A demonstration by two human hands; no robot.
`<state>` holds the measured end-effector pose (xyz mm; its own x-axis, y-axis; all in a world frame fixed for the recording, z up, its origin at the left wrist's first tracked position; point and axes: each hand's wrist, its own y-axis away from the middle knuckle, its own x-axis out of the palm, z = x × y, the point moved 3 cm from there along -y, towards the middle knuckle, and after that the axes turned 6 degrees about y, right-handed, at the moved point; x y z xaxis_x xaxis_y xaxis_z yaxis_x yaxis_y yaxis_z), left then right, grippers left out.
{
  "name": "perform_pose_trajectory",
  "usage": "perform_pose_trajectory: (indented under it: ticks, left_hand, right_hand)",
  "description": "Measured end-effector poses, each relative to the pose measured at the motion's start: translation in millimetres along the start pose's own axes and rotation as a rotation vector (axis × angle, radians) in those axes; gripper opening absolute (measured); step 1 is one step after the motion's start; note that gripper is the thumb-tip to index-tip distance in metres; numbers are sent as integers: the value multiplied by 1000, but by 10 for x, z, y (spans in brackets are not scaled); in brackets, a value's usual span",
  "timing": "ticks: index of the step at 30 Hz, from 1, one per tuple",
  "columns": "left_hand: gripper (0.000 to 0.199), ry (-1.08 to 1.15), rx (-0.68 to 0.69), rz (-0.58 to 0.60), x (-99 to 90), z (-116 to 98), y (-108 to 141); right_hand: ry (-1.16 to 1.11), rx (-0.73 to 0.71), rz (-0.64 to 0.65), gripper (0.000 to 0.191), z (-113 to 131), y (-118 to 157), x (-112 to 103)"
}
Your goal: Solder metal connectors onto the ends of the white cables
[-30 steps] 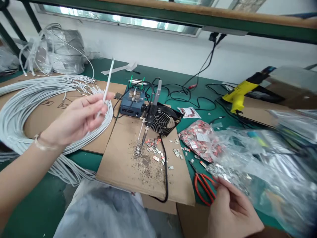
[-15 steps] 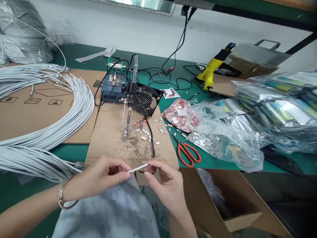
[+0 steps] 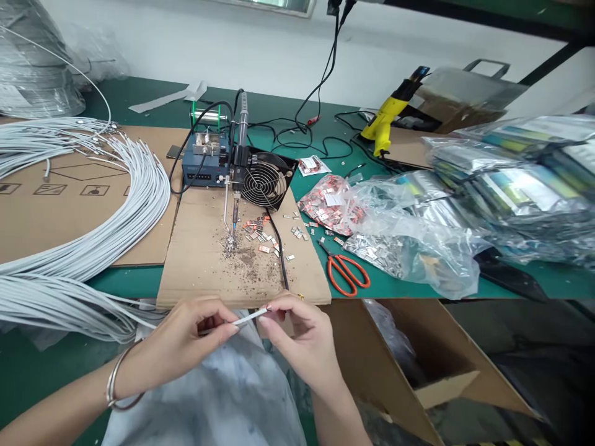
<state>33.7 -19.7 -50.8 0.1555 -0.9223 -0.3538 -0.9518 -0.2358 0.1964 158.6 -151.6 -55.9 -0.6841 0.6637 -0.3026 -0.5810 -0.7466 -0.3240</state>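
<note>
A white cable (image 3: 251,316) runs between my two hands, over my lap at the table's front edge. My left hand (image 3: 195,331), with a metal bangle at its wrist, pinches the cable between thumb and fingers. The thumb and fingertips of my right hand (image 3: 302,334) close on the cable's dark-tipped end. Beyond them, a soldering iron (image 3: 240,142) points down on its stand over small scraps on a cardboard sheet (image 3: 195,248). Small red and silver parts (image 3: 264,249) lie scattered beside it.
White cable bundles (image 3: 139,204) fill the left. Behind the cardboard are a blue soldering station (image 3: 204,167) and a fan (image 3: 267,183). Red-handled scissors (image 3: 346,275), bags of small parts (image 3: 332,204) and a yellow heat gun (image 3: 385,124) are on the right, above an open carton (image 3: 400,371).
The whole view has shifted slightly, so the table's things appear further left and higher. My right thumb has closed in from below onto the cable's end.
</note>
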Motion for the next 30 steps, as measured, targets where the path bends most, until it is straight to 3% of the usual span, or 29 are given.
perform_pose_trajectory:
  ticks: [3,6,8,12,15,19,22,24,30]
  left_hand:
    - [18,-76,141,-44,38,-113,49]
    - [4,-208,437,-142,112,-308,167]
    - [5,-286,576,-199,156,-391,266]
    - [17,-450,617,-296,124,-358,399]
    - [33,-452,520,-310,-25,-247,348]
    - [26,-325,202,-215,-300,-93,43]
    - [26,-245,19,-166,-490,-1,-232]
    - [27,-171,-19,-133,-584,40,-405]
    - [30,136,-262,57,-713,141,-763]
  right_hand:
    - [84,-4,15,10,-75,10,-118]
    - [272,10,-45,8,-204,-78,-346]
    - [423,-2,-83,9,-281,-221,-483]
    - [651,-118,55,11,-355,-637,-485]
    - [798,-153,243,8,-393,-890,-305]
    - [984,-163,374,11,-445,-1013,-121]
    - [1030,-137,430,8,-495,-1024,-98]
    - [1023,-131,449,8,-524,-1032,-119]
    - [1067,-179,412,17,-566,-1041,-206]
